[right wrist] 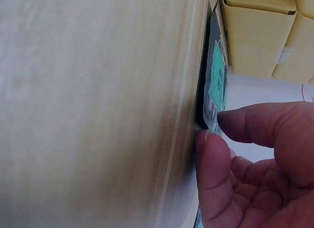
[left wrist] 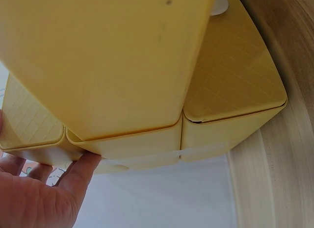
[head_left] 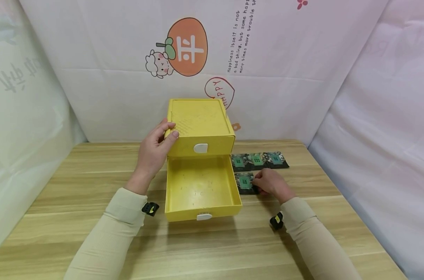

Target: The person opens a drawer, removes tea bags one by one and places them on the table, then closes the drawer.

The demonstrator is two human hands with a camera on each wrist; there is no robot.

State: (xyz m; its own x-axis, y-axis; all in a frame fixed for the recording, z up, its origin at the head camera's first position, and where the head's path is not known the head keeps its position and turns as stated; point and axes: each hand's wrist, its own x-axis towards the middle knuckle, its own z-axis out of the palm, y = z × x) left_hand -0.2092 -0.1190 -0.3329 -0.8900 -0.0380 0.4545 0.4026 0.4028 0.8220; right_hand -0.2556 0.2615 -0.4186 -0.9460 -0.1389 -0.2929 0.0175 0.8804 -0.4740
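Observation:
A yellow drawer box (head_left: pixel 201 118) with white pull tabs stands mid-table. Its middle drawer (head_left: pixel 201 186) is pulled far out, with nothing but small specks inside. My left hand (head_left: pixel 153 149) holds the box at its upper left front corner, fingertips over the top edge. In the left wrist view, the left hand (left wrist: pixel 49 196) shows against the box's side. To the right of the drawer lies a flat dark packet (head_left: pixel 245 182) with a green label. My right hand (head_left: pixel 272 182) pinches its right edge between thumb and forefinger, as the right wrist view shows.
Several similar packets (head_left: pixel 257 160) lie in a row behind, right of the box. The wooden table (head_left: pixel 204 252) meets a printed white cloth (head_left: pixel 278 105) at the back. Cloth walls also rise at both sides. A black wrist camera (head_left: pixel 150 209) sits on the left cuff.

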